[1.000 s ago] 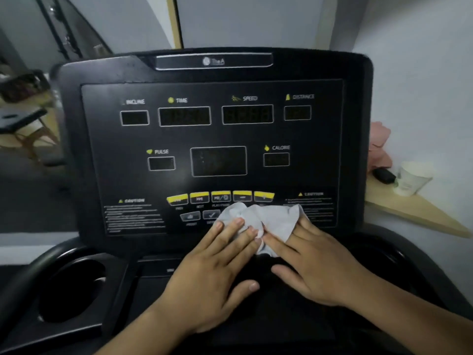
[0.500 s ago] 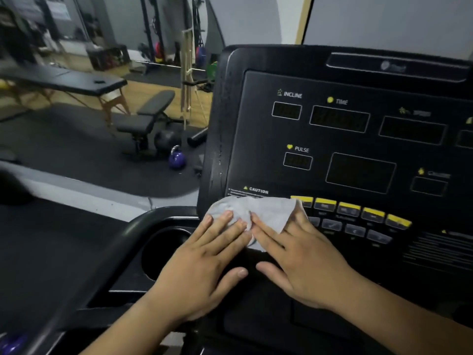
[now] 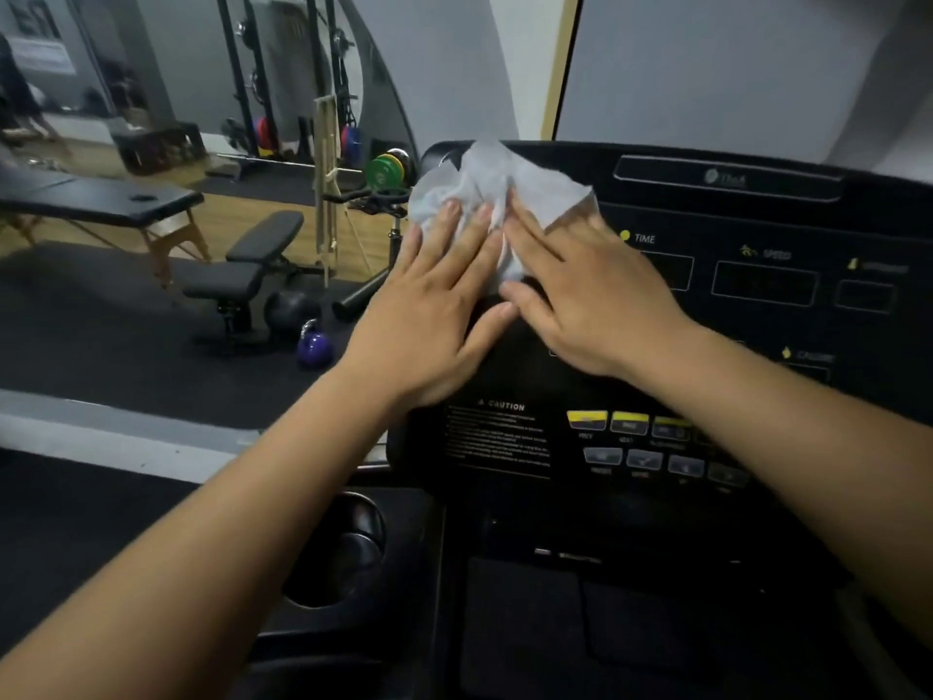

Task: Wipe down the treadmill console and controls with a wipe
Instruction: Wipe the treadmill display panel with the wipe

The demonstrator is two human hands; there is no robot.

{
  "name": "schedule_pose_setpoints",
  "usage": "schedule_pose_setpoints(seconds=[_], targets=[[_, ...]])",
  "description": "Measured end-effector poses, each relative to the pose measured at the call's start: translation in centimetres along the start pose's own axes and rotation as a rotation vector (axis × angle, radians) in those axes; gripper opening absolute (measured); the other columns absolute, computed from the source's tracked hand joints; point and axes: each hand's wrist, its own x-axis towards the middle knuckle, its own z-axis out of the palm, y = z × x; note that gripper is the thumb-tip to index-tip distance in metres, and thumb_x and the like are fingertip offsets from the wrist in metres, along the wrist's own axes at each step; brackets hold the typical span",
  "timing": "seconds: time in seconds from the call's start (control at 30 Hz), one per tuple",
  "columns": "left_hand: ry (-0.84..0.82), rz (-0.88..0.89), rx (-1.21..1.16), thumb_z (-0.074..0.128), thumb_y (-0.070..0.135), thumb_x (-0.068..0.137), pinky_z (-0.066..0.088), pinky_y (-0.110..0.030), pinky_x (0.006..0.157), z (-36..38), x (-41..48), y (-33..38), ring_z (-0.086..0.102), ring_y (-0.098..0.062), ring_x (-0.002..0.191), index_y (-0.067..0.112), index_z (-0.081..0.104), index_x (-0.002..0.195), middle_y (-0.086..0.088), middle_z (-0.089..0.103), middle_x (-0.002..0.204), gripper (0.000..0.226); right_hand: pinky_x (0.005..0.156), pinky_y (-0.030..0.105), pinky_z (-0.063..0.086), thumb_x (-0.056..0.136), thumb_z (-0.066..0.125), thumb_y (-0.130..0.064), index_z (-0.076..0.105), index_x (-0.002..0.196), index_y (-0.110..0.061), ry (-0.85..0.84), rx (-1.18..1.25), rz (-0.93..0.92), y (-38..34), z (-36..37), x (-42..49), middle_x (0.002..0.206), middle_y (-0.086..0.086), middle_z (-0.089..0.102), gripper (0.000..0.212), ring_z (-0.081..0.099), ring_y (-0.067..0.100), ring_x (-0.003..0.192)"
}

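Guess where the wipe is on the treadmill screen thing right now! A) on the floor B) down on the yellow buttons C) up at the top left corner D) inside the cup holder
C: the wipe is pressed flat under both hands at the console's top left corner, well above the yellow buttons.

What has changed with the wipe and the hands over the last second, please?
Both hands, left and right, slid the wipe from the button row left along the bottom edge, then up to the console's top-left corner. Unchanged: both palms stay flat on the wipe, side by side.
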Motion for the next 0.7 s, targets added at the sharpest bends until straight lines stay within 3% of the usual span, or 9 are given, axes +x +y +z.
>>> schedule_pose_setpoints(seconds=[0.13,0.3,0.4,0.5,0.57,0.63,0.7], targets=[[0.001,0.033,-0.026,0.027,0.053,0.101,0.001,-0.045,0.123,1.6,-2.3,1.6,-0.006,-0.023,0.152,0.011,0.017,0.156,-0.006,0.006,0.165,0.070,0.121,0.045,0.007,0.098,0.032,-0.046,0.030,0.149,-0.006,-0.028,0.050,0.012,-1.0,1.1,-3.2,0.157,0.012,0.028,0.066,0.022,0.030,0.145],[-0.113,0.193,-0.034,0.031,0.055,0.101,0.007,-0.044,0.121,4.8,-10.1,3.7,0.002,-0.024,0.152,0.012,0.032,0.152,-0.003,0.020,0.163,0.067,0.120,0.044,0.007,0.095,0.041,-0.051,0.032,0.149,-0.010,-0.189,0.062,-0.137,-2.3,4.2,-13.9,0.151,0.009,0.040,0.069,0.029,0.027,0.142],[-0.123,0.208,0.017,0.026,0.057,0.100,0.009,-0.045,0.122,4.3,-7.9,3.7,0.005,-0.025,0.152,0.013,0.039,0.149,-0.006,0.033,0.158,0.068,0.120,0.046,0.015,0.095,0.042,-0.050,0.034,0.149,-0.009,-0.224,0.015,-0.176,-0.5,3.9,-14.1,0.144,0.012,0.049,0.069,0.040,0.029,0.137],[-0.044,0.136,0.007,0.023,0.058,0.097,0.003,-0.044,0.123,2.5,-1.4,4.0,0.000,-0.027,0.152,0.012,0.027,0.154,-0.008,0.017,0.163,0.073,0.117,0.050,0.022,0.094,0.039,-0.048,0.034,0.148,-0.005,-0.139,0.021,-0.005,2.4,1.4,-9.1,0.146,0.019,0.045,0.068,0.040,0.037,0.135],[0.001,0.050,0.010,0.017,0.059,0.097,-0.005,-0.043,0.123,1.5,2.6,4.5,-0.009,-0.027,0.151,0.015,0.016,0.156,-0.006,0.005,0.165,0.074,0.119,0.045,0.016,0.096,0.032,-0.049,0.027,0.151,-0.008,-0.047,0.009,0.120,4.2,-0.1,-5.9,0.155,0.015,0.033,0.068,0.029,0.034,0.141],[0.019,0.020,0.000,0.014,0.059,0.097,-0.008,-0.043,0.122,1.3,4.2,5.3,-0.015,-0.025,0.150,0.017,0.012,0.157,-0.003,0.002,0.165,0.073,0.119,0.043,0.009,0.096,0.028,-0.047,0.023,0.152,-0.011,0.016,0.014,0.150,4.5,-0.3,-4.8,0.160,0.008,0.021,0.067,0.020,0.029,0.145],[0.005,0.050,-0.024,0.016,0.058,0.099,-0.005,-0.045,0.123,2.0,2.9,5.8,-0.016,-0.024,0.150,0.017,0.013,0.157,-0.001,0.003,0.165,0.071,0.120,0.042,0.007,0.094,0.031,-0.043,0.026,0.151,-0.009,-0.005,0.038,0.130,3.5,0.4,-6.5,0.159,0.010,0.024,0.067,0.022,0.030,0.145]])
